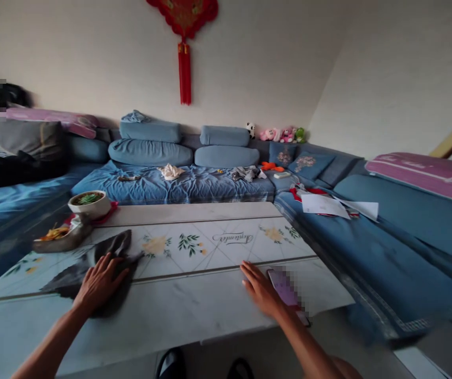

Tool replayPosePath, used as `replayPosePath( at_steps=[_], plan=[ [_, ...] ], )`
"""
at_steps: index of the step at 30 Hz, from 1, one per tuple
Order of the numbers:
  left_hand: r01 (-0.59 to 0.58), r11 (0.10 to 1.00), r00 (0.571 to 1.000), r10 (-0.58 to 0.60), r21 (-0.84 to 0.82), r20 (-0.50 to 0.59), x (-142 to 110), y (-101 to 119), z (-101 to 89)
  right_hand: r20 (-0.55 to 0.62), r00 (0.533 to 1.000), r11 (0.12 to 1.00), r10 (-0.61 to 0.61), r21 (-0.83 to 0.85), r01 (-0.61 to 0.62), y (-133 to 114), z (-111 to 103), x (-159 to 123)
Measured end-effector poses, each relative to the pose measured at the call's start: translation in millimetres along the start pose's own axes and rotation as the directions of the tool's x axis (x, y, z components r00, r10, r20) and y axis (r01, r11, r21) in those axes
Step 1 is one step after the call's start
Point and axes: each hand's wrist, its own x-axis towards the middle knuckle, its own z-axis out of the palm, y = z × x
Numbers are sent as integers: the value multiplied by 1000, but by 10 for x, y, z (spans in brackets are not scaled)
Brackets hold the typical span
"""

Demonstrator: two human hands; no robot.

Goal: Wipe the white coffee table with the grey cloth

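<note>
My left hand lies with its fingers spread on a dark grey cloth, which is bunched on the left part of the coffee table. The palm presses the cloth to the tabletop. My right hand rests on the table's right half, fingers stretched forward, holding nothing. Just right of it is a flat purple phone-like thing, partly covered by blurred blocks and my forearm. Printed flowers and lettering run across the white, marble-patterned table cover.
A white pot with a succulent and a tray of snacks stand at the table's far left. Blue sofas surround the table, with papers on the right one. Clothes and plush toys sit farther back. A person's blurred dark shape is far left.
</note>
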Motion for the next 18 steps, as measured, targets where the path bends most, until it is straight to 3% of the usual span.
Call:
replayPosePath(
  at_steps=[3, 5, 7, 9, 11, 14, 16, 18],
  plan=[
    [-7, 1000, 1000, 8, -11, 29, 283, -18, 124, 17, 1000, 1000, 20, -12, -20, 206, -306, 28],
    [-32, 999, 999, 33, -32, 38, 441, 138, 200, 0, 999, 999, 43, -30, -43, 342, -496, 40],
    [-86, 993, 996, 88, -78, 22, 523, 468, 265, -23, 997, 996, 77, -49, -78, 401, -626, 88],
    [-175, 974, 984, 176, -147, -10, 478, 986, 316, -46, 993, 991, 111, -65, -113, 312, -633, 227],
    [-290, 930, 956, 290, -226, -32, 267, 1634, 350, -64, 990, 988, 129, -74, -134, 45, -475, 500],
    [-447, 836, 890, 453, -317, -57, -342, 2488, 382, -70, 991, 991, 116, -59, -120, -596, 14, 1140],
    [-504, 792, 857, 507, -344, -89, -825, 2680, 383, -71, 993, 994, 97, -38, -99, -1056, 383, 1628],
    [-545, 759, 834, 535, -357, -136, -1206, 2453, 336, -73, 994, 996, 82, -13, -83, -1430, 689, 2060]
  ],
)
